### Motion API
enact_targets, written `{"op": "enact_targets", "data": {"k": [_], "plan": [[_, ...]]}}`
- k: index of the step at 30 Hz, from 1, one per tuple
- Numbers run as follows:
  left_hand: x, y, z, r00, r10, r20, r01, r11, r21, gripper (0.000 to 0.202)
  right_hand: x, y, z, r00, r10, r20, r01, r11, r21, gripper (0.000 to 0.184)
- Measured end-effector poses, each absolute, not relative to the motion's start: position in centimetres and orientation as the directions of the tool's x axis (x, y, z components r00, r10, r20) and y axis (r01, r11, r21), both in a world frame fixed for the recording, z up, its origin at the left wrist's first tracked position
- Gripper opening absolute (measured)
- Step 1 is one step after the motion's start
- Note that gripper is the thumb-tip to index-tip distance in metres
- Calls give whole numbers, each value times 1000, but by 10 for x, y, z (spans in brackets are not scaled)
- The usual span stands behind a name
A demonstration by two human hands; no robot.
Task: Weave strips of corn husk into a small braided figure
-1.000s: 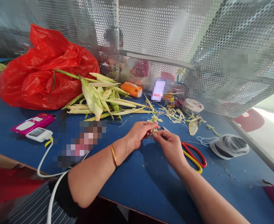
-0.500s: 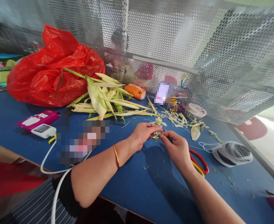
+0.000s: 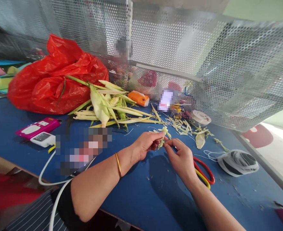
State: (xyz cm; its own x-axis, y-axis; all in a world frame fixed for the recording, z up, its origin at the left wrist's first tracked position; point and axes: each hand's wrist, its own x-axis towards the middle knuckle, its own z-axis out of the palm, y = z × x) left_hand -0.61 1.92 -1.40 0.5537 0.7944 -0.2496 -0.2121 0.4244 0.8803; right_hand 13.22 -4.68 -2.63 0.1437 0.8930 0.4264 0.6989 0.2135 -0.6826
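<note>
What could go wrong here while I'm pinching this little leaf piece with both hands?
1. The leaf piece is thin and pinched between left hand and right hand; a hard pull may tear it.
2. The scissors lie beside the right wrist; a sideways sweep could catch them.
3. The white cable runs by the left elbow and might snag.

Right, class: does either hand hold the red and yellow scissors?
No: the scissors lie on the blue tabletop beside the right hand, which pinches a green leaf strip with the left hand.
</note>
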Motion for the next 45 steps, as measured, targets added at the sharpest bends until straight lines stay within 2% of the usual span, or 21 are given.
{"op": "enact_targets", "data": {"k": [7,16,19,22,26,29,41,45], "plan": [[-4,17,-12,465,849,-251,-164,361,918,21,135,-46,-23,111,905,411,732,206,-649,20],[-4,22,-15,478,839,-260,-250,414,875,22,143,-42,-20,213,940,267,644,71,-762,24],[-5,22,-14,454,850,-268,-292,426,856,25,142,-42,-23,344,896,279,584,28,-811,25],[-6,22,-13,439,862,-254,-312,411,856,28,140,-41,-26,464,854,236,449,3,-893,29],[-6,23,-14,433,868,-242,-329,402,855,30,133,-41,-25,318,943,101,276,11,-961,32],[-5,23,-16,426,871,-245,-324,399,858,28,127,-43,-23,222,973,57,208,10,-978,32],[-4,21,-13,410,886,-219,-258,343,903,20,126,-46,-20,180,959,217,486,105,-868,25],[-3,21,-12,399,896,-193,-220,297,929,17,135,-47,-11,336,913,234,449,63,-891,37]]}}
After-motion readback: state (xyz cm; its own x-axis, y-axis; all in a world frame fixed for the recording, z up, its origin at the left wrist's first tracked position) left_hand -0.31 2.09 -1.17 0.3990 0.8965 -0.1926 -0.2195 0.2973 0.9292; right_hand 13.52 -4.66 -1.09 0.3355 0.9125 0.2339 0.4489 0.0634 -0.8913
